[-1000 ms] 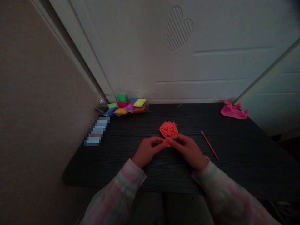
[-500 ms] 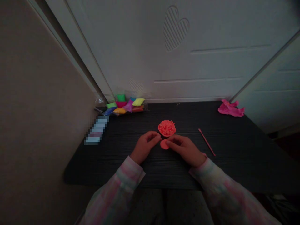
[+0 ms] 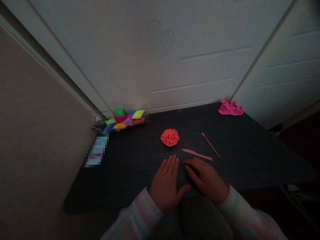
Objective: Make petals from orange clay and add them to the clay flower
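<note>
My left hand [image 3: 167, 186] lies palm down near the front of the dark table [image 3: 130, 180], its fingers straight and thumb out to the side. Just right of it rests my right hand [image 3: 206, 178], fingers loosely bent, with a gap between thumb and forefinger and nothing seen between them. Beyond the hands sits a round orange-red clay piece [image 3: 170, 137] covered in small crumpled strips. A pink clay knife [image 3: 197, 154] lies just past my right fingertips. What is beneath my left palm is hidden.
A thin pink stick tool [image 3: 210, 145] lies right of the knife. Crumpled pink clay [image 3: 230, 108] is at the back right. Several colored clay packets [image 3: 125, 120] stand at the back left, near a pixelated item [image 3: 97, 150]. A white panel [image 3: 120, 60] borders the table's back.
My hands have drawn nearer to me; the left has gone from a pinch to lying flat. The small orange disc at my right fingertips is out of sight. The knife now shows fully.
</note>
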{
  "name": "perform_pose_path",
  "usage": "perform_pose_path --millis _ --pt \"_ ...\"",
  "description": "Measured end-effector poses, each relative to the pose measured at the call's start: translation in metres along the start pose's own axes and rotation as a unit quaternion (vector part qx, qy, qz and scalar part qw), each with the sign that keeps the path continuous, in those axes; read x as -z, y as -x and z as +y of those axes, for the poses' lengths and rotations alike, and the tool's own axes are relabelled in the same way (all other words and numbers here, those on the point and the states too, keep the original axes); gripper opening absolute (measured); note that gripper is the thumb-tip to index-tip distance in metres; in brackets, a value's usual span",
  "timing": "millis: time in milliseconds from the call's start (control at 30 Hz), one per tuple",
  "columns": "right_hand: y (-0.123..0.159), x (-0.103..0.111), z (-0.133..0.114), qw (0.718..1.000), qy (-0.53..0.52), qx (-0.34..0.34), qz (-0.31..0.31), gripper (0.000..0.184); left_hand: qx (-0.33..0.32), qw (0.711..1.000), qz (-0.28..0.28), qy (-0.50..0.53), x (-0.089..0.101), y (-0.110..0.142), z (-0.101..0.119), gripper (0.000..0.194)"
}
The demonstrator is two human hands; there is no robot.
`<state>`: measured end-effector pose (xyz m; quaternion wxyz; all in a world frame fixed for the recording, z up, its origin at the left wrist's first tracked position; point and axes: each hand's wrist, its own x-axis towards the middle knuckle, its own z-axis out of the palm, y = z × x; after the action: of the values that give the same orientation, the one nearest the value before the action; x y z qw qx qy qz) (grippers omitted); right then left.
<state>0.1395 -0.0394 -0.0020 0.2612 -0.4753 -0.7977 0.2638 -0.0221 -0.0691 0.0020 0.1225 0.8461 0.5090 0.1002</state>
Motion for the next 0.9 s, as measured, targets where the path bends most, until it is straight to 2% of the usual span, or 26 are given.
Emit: perform_pose_path --millis 133,300,467,533,667,767,900 --pt "0.002 -0.002 0.003 0.999 -0.033 0.002 0.020 0.020 -0.002 1.000 -0.023 -0.018 -0.002 0.003 -0.003 0.074" --pt "0.001 0.001 0.003 0.997 -0.069 -0.016 0.010 0.019 -0.002 0.999 -0.015 -0.033 0.004 0.003 -0.006 0.070" --pt "0.001 0.004 0.003 0.997 -0.074 -0.022 0.000 0.019 0.000 1.000 -0.011 0.007 0.003 0.004 -0.006 0.069" --pt "0.000 0.003 0.003 0.997 -0.067 -0.024 -0.007 0.019 0.020 0.999 0.021 0.043 0.004 0.005 -0.010 0.060" --pt "-0.005 -0.002 -0.001 1.000 -0.015 -0.017 -0.010 0.022 0.107 0.986 0.115 0.060 0.006 0.006 -0.022 0.037" --pt "-0.010 -0.009 -0.008 0.999 0.043 -0.003 -0.007 0.025 0.113 0.986 0.118 0.039 0.006 0.006 -0.024 0.027" --pt "-0.011 -0.014 -0.011 0.996 0.084 0.031 -0.015 0.024 0.115 0.984 0.128 0.045 0.003 0.005 -0.018 0.024"
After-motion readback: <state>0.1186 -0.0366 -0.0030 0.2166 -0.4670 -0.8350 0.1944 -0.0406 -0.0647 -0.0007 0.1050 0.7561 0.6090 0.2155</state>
